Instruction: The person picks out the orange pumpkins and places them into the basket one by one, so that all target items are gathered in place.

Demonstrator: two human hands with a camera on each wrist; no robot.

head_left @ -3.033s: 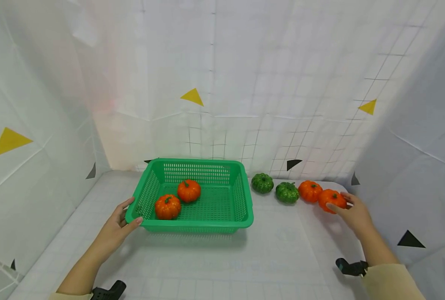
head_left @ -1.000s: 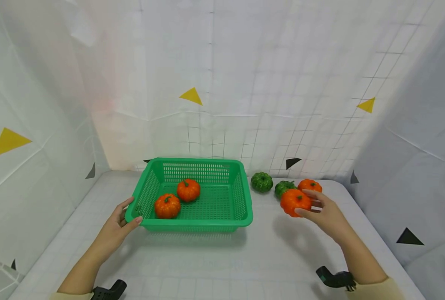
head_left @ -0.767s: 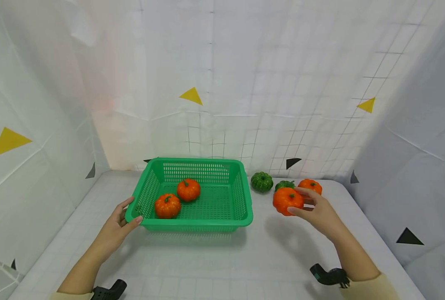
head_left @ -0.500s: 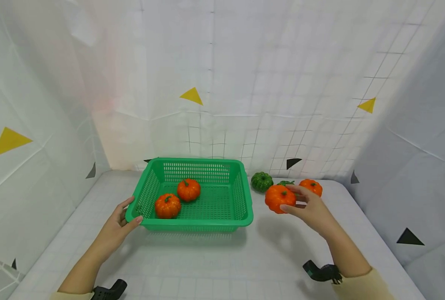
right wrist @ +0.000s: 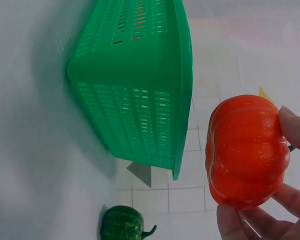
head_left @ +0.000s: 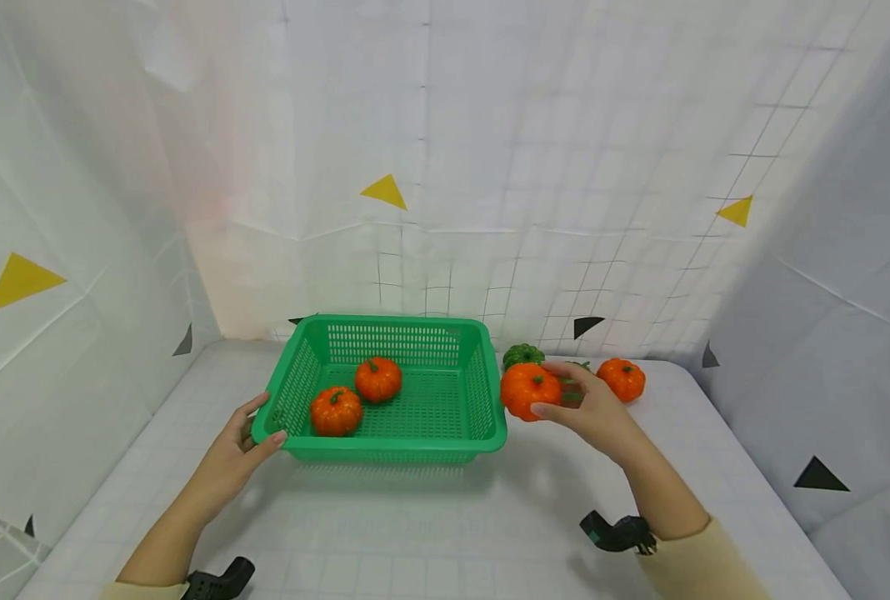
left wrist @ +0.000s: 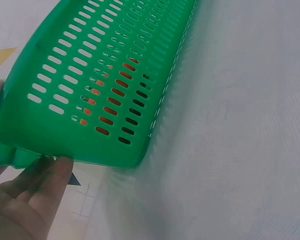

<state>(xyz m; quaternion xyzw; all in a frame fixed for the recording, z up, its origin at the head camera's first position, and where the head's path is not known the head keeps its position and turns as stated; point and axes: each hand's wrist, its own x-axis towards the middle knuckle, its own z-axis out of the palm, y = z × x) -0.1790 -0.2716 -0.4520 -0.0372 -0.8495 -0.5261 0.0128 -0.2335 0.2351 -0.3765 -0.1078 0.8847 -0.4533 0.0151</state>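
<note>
Diffuse light, soft shadows, wrist views perhaps hazy

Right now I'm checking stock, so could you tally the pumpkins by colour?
Orange pumpkins: 4 (two in the basket, one in the right grip, one on the table)
Green pumpkins: 2 (one mostly hidden behind the right grip)
Total: 6

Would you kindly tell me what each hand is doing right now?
Left hand: holding the basket at a corner.
Right hand: holding an orange pumpkin.
</note>
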